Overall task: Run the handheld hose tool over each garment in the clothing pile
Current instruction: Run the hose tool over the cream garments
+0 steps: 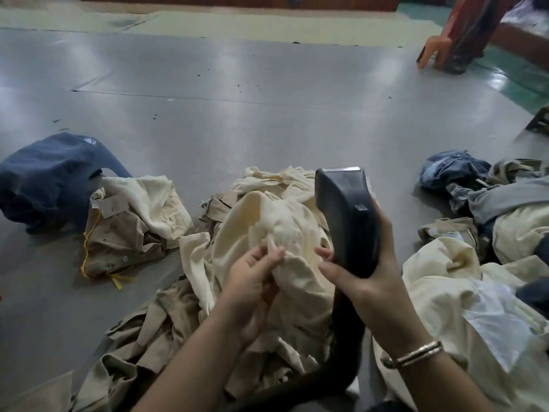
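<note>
Cream cotton fills the middle of your view: a crumpled pale cream garment (261,221) sits on top of the heaped clothing pile (184,316) spread across the grey floor (237,93). Your left hand (252,281) pinches a fold of that cream garment between thumb and fingertips, lifting the cloth slightly towards you. Your right hand (365,275) is clenched round the black plastic handheld hose tool (344,215), fingers wrapped over its right side and thumb on its left, with the wide flat nozzle end pointing up and away from you. The tool's head stands just to the right of the cream garment, close beside it; whether it touches the cloth you cannot tell from here. A thick black flexible hose (344,346) drops from the base of the tool, runs down between your forearms and curves off to the near left. A beaded metal bracelet (416,353) circles your right wrist.

Khaki-tan garments lie under and nearer than the cream one. To the left, a folded tan garment with a paper tag (124,233) lies apart from the heap, and further left a dark blue garment (50,185) lies on the floor. On the right sits another mound of cream, grey and denim clothes (487,233). Far right, orange plastic chair legs (436,52) stand on the floor.
</note>
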Demonstrator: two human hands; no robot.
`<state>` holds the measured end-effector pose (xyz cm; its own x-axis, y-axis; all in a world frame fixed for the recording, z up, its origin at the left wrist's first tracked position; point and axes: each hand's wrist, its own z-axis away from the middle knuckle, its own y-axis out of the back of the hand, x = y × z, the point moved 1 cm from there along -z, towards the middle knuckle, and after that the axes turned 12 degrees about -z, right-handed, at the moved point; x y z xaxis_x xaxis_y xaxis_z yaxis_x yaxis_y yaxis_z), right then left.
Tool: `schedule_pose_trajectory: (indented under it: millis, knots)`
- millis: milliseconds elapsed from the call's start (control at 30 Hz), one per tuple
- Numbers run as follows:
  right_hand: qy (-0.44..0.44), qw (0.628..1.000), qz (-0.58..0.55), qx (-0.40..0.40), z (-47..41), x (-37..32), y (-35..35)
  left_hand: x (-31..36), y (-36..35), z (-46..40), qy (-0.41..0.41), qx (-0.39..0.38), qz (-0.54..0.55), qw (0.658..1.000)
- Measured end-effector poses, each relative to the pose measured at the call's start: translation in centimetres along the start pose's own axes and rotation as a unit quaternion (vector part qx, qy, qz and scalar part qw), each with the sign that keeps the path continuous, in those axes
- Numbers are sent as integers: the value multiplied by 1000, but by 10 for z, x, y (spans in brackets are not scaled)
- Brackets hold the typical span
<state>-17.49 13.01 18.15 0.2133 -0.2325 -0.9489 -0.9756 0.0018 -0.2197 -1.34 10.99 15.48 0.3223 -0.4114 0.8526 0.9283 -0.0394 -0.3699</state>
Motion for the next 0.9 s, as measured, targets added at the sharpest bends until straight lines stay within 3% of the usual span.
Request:
schedule_pose_trajectory:
  millis: [133,400,567,700,800,900]
  knots:
    - [-28,998,43,26,-8,8,-6,-6,-8,7,-37,-121,-15,992]
    - [-91,994,-14,57,-16,3,8,-2,8,7,-79,-141,-186,969]
    - [-81,989,-95,77,-24,-13,19,21,31,11,-10,-187,-277,943]
    - [-86,992,-81,51,-22,-9,7,9,17,12,19,-157,-221,962]
    - [-95,991,-78,50,-24,0,4,-6,2,15,-18,-140,-204,969]
    - [-116,986,-74,94,-35,4,14,-10,-4,15,-34,-177,-122,976]
